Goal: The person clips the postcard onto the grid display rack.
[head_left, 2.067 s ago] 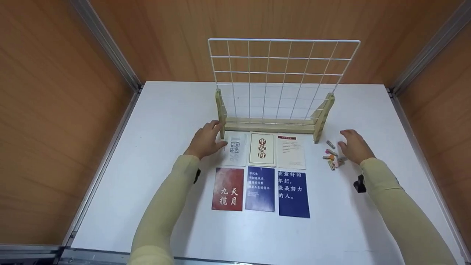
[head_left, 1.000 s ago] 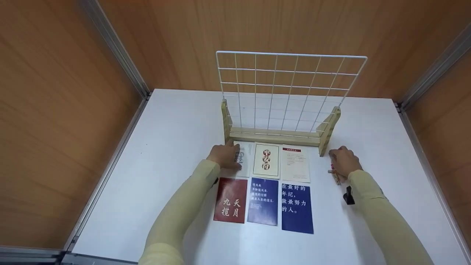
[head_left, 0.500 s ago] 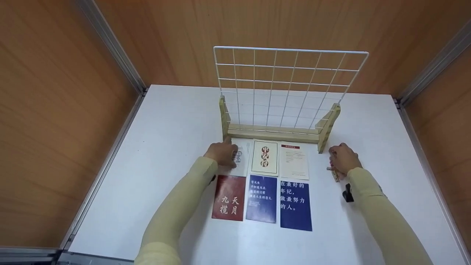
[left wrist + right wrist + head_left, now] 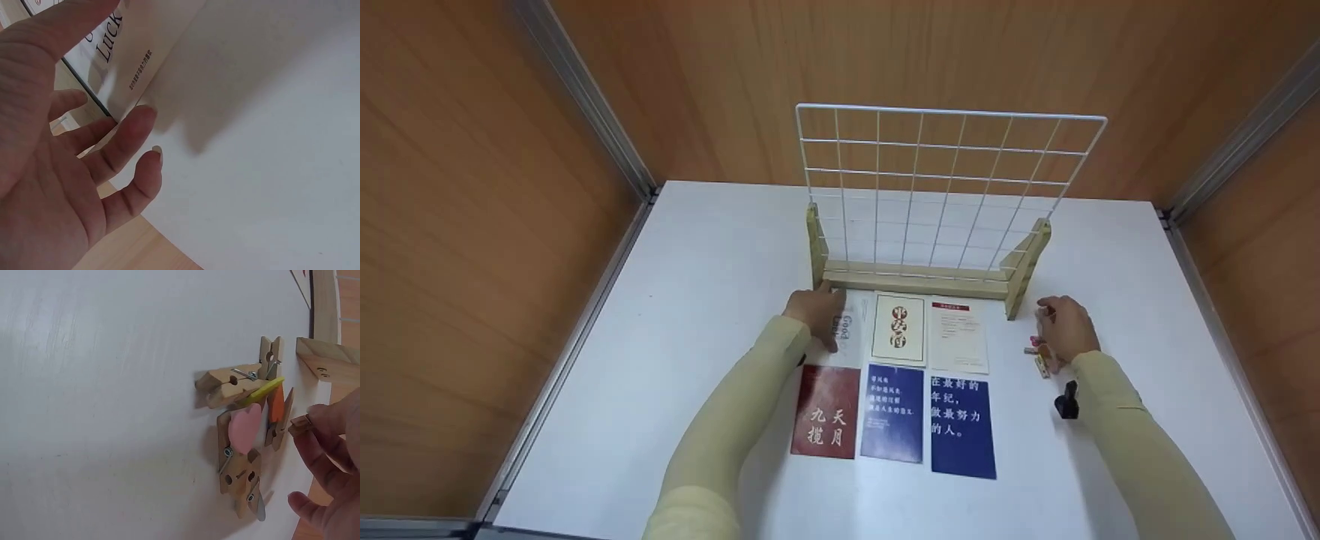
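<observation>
In the head view my left hand (image 4: 817, 313) lies over the left part of a pale "Good Luck" card (image 4: 850, 349), its upper fingers right at the foot of the stand. The left wrist view shows that hand's fingers loosely bent beside the card (image 4: 140, 53), with the thumb reaching across it. My right hand (image 4: 1069, 330) is to the right of the stand. Between thumb and forefinger it pinches a small wooden clothespin (image 4: 301, 424). Several more clothespins lie heaped beside it, one with a pink heart (image 4: 245, 430), others with yellow and orange trim.
A white wire grid (image 4: 951, 112) stands upright in a wooden stand (image 4: 915, 283) behind the cards. More cards lie in two rows, among them a red card (image 4: 826, 390) and a dark blue card (image 4: 962, 450). Wood-grain panels (image 4: 735, 90) enclose the white table (image 4: 607, 420).
My left hand has come from the stand's left foot onto the "Good Luck" card. My right hand has moved in over the clothespins and now pinches one, slightly raised.
</observation>
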Available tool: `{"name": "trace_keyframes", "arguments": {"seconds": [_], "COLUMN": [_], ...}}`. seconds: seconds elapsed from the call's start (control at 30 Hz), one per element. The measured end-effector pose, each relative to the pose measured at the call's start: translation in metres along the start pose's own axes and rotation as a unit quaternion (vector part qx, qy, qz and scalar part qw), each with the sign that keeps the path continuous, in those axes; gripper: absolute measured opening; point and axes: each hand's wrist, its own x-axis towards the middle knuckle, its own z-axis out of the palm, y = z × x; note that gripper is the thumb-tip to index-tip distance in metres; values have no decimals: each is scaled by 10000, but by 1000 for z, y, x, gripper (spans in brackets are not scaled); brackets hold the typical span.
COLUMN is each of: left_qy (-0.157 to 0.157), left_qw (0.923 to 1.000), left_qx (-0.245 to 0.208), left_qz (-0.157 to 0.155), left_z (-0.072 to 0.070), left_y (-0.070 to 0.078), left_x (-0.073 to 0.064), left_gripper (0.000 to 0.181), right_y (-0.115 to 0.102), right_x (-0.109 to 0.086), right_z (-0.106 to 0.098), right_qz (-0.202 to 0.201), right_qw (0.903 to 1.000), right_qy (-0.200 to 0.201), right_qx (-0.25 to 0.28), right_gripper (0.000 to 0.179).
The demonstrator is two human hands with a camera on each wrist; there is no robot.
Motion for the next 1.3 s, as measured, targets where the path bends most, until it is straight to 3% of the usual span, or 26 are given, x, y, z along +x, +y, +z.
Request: {"name": "trace_keyframes", "arguments": {"seconds": [0.13,0.3,0.6,0.83,1.1,1.3], "left_qy": [-114,33,233,461,980,1143], "left_qw": [9997,9997,9981,9980,9948,9929], "left_qx": [192,237,513,321,165,37], "left_qz": [16,-88,-229,-300,-241,-319], "left_z": [0,2,-2,-4,-3,-5], "left_y": [-1,-3,1,3,3,3], "left_x": [-1,-2,-6,-7,-7,-9], "left_gripper": [112,106,113,116,93,85], "right_y": [-2,-10,-22,-21,-18,-17], "right_x": [-3,-3,-7,-11,-15,-16], "right_z": [-4,-11,-20,-21,-23,-22], "right_qz": [124,239,140,270,185,168], "right_qw": [9990,9984,9956,9954,9949,9974], "right_qy": [299,396,881,861,903,681], "right_qx": [302,336,-273,-337,-415,-175], "right_gripper": [31,28,20,18,15,19]}}
